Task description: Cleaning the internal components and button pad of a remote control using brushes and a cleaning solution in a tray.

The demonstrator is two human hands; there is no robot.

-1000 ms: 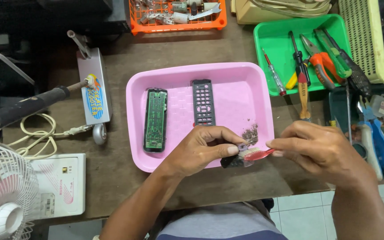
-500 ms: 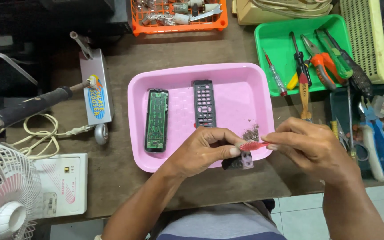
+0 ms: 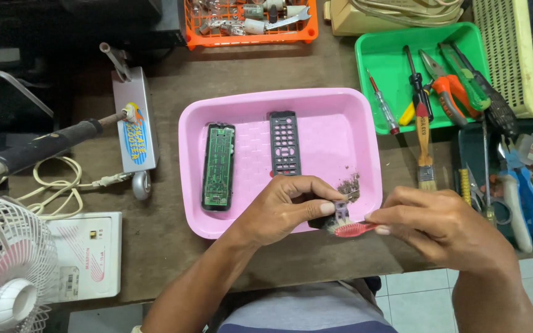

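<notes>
My left hand (image 3: 288,206) pinches a small dark rubber keypad piece (image 3: 340,213) over the front right corner of the pink tray (image 3: 340,123). A red brush (image 3: 354,229), gripped by my right hand (image 3: 442,225), has its bristles against that piece. Inside the tray lie a green circuit board in a black remote shell (image 3: 218,166) and a black remote front cover with button holes (image 3: 285,143). A small heap of dark dirt (image 3: 350,185) sits in the tray just beyond my fingers.
A green tray (image 3: 377,43) of screwdrivers and pliers stands at the right, with a paintbrush (image 3: 424,148) beside it. A soldering iron (image 3: 50,145) and its stand (image 3: 134,126) lie left. A white fan (image 3: 7,277), an orange basket (image 3: 248,34) and a yellow basket (image 3: 510,55) ring the bench.
My right hand has slid the red brush slightly left and down against the piece. My left hand stays over the tray corner, holding the piece.
</notes>
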